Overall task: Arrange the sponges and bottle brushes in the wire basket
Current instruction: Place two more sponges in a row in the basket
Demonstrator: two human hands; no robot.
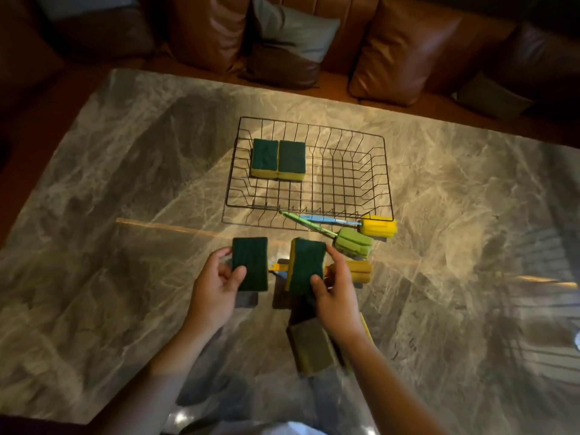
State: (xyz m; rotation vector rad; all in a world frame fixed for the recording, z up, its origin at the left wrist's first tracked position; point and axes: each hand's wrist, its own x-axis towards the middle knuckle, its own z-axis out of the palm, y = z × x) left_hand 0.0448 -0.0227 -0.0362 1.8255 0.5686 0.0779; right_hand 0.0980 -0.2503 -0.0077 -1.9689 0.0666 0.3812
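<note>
A black wire basket [381, 171] stands on the marble table. Two green-topped yellow sponges [278, 158] lie side by side in its far left corner. My left hand [216, 284] holds one green sponge [250, 262] above the table, in front of the basket. My right hand [335, 293] holds a second sponge [306, 265], tilted so its yellow edge shows. Three bottle brushes lie near the basket's front: a yellow-headed one with a blue handle [378, 226], a green one [353, 242], and an orange one [361, 271] partly hidden behind my right hand. Another sponge [310, 346] lies under my right wrist.
The grey marble table [125, 215] reaches to a brown leather sofa with cushions [408, 48] beyond its far edge. A yellow strip shows beside my right forearm [365, 328]. Bare tabletop lies left and right of the basket.
</note>
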